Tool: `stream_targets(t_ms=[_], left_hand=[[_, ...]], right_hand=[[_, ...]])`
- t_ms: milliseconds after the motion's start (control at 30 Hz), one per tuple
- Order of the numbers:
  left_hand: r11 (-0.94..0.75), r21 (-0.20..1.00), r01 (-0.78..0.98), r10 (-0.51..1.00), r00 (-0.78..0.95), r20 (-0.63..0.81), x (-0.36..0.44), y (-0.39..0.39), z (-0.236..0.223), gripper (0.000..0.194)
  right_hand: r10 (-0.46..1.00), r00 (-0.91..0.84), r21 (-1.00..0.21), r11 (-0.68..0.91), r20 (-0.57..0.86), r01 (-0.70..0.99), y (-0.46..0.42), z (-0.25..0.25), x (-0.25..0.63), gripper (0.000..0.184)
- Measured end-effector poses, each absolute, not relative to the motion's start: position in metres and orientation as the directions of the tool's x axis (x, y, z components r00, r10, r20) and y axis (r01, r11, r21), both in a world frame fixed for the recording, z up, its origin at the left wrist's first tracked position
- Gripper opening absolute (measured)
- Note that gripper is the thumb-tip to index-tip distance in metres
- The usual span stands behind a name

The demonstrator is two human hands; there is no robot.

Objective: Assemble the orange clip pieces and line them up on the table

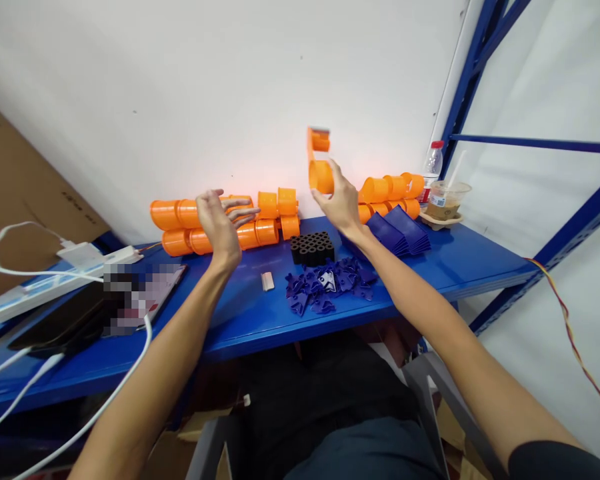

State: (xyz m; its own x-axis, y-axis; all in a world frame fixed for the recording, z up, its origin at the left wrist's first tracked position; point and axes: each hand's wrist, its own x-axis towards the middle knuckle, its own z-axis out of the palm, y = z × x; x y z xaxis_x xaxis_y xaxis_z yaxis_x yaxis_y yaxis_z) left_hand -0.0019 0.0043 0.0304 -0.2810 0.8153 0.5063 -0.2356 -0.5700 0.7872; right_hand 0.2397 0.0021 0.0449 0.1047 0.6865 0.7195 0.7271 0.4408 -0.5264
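My right hand (341, 199) holds up an orange plastic piece (321, 176) in front of the wall, pinched between thumb and fingers. The piece has a round cup-like body with a smaller tube on an arm above it, dark along its top edge. My left hand (221, 223) is open, fingers stretched to the right, in front of a stacked row of orange cups (195, 241); whether it touches them I cannot tell. More orange cups (397, 190) stand to the right of my right hand. Below lie a block of black tubes (313, 249) and a heap of dark-blue small parts (325, 287).
Dark-blue flat plates (397, 233) are fanned beside a drink cup (447, 200) and a red-capped bottle (434, 163). A small pale piece (267, 281) lies mid-table. A power strip (60, 277), a phone (70, 313) and white cables crowd the left. A blue rack (480, 73) bounds the right.
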Motion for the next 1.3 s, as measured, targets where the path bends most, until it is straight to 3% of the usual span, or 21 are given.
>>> stream_targets(t_ms=[133,300,600,1300], left_hand=[[-0.58,0.785,-0.218,0.805,-0.298,0.512,-0.002,0.008,0.031,0.042],[-0.557,0.798,-0.233,0.826,-0.255,0.502,-0.002,0.008,0.029,0.042],[-0.588,0.786,-0.188,0.795,-0.312,0.52,0.002,0.017,0.027,0.049],[-0.612,0.771,-0.175,0.779,-0.299,0.551,0.0,0.023,0.024,0.045]], right_hand=[[0.811,0.201,-0.577,0.194,0.549,0.794,0.019,0.042,0.26,0.071],[0.899,0.104,-0.434,0.102,0.426,0.895,0.021,0.038,0.256,0.052],[0.948,0.063,-0.338,0.048,0.311,0.94,0.03,0.027,0.241,0.046],[0.954,-0.06,-0.295,0.15,0.294,0.944,0.043,0.017,0.23,0.044]])
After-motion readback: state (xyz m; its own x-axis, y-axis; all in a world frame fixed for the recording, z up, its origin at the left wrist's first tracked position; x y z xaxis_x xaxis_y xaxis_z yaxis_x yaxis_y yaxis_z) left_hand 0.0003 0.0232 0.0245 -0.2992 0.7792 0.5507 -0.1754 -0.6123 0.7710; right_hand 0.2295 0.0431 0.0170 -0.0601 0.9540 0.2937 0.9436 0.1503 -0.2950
